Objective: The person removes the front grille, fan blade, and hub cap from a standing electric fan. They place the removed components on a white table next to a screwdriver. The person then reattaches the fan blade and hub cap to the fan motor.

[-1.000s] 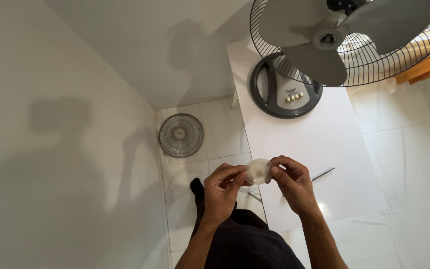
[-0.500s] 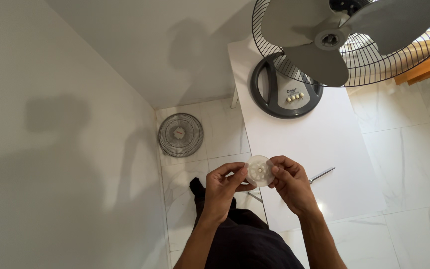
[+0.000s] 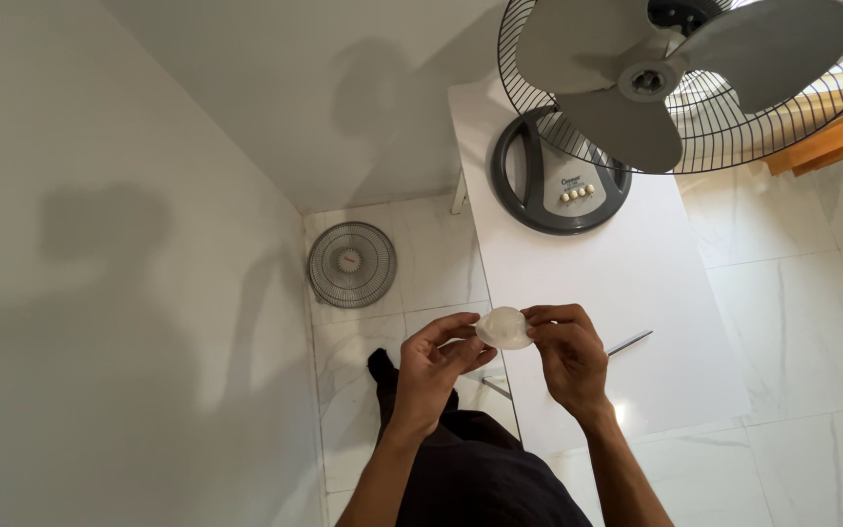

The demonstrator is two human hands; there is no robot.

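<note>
2 hands pinch a small white plastic cap above the tabletop edge.
Left hand and right hand grip its rim; it looks light, stiff, slippery. Beyond: screwdriver, fan.

- Bright, even daylight fills the room, strongest at the upper right corner behind the fan guard.
- Soft grey shadows of the person and the fan fall on the white wall.
- A small glare spot shines at the near edge of the white table.
- Wide-angle view bends lines near the edges; focus is sharp.
</note>
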